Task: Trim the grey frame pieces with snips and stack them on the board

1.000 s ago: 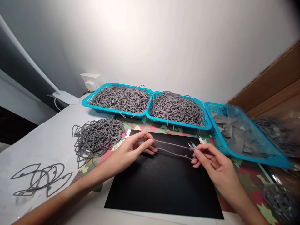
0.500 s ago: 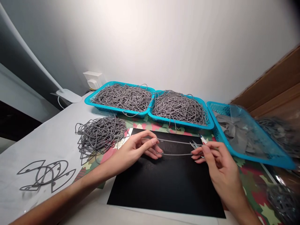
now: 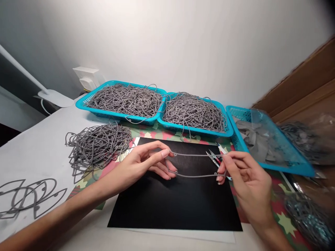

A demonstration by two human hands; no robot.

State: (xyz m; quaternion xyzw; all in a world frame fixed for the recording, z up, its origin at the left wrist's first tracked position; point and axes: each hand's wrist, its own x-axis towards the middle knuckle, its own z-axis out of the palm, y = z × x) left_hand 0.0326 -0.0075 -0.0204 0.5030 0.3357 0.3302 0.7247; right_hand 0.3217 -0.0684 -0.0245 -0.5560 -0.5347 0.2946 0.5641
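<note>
A thin grey rubber gasket ring (image 3: 196, 176) with small round tabs stretches between my two hands above a black sheet (image 3: 172, 205). My left hand (image 3: 151, 160) pinches its left end between thumb and fingers. The right end is pinched in my right hand (image 3: 243, 170). Its two long strands run nearly level, one above the other, with a gap between them. Small scissors or snips (image 3: 213, 158) with pointed blades lie just behind the ring, beside my right fingertips, partly hidden by them.
Two blue baskets (image 3: 146, 120) heaped with grey rings stand against the wall. A third blue basket (image 3: 288, 170) at right holds grey strips and clear plastic. Left of the sheet lie a ring pile (image 3: 101, 146) and several loose rings (image 3: 31, 198). Bagged rings (image 3: 309, 216) sit at right.
The gasket ring's strands have spread farther apart between my hands, and its right end shows more. My view has shifted, moving the table's contents leftward in the picture. Both hands keep their grip.
</note>
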